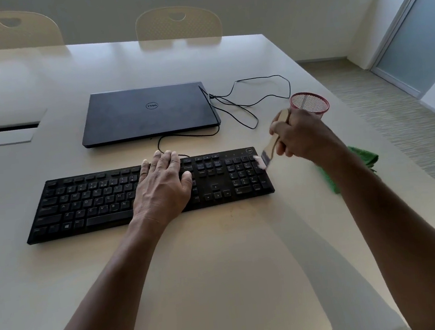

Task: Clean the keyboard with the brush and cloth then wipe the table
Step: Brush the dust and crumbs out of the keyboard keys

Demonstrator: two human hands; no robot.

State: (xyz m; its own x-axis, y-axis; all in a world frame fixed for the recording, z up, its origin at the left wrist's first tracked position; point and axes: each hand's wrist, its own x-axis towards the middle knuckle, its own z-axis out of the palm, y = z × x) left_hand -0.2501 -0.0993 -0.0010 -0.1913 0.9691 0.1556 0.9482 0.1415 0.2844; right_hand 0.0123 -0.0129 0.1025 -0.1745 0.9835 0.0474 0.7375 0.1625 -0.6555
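Keyboard [147,196]: black, full-size, lying flat on the pale bench [222,271], its cable running back toward the laptop.
Left hand [162,186]: palm down, fingers spread straight, resting on the keys right of the letter block.
Right hand [302,135]: fingers curled round the handle of the brush, above the keyboard's right end.
Brush [273,145]: pale wooden handle, metal ferrule, light bristles; tilted, bristles at the far right corner of the number pad; blur hides whether they touch the keys.
Cloth [363,160]: green, crumpled, on the bench right of the keyboard, partly hidden behind the right forearm.
Laptop [149,113]: dark, lid closed, behind the keyboard.
Cables [257,93]: thin, black, looping from the laptop's right side.
Mesh cup [309,102]: red wire, upright, just beyond the right hand.
Chairs [177,24]: two, cream, at the far edge of the bench.
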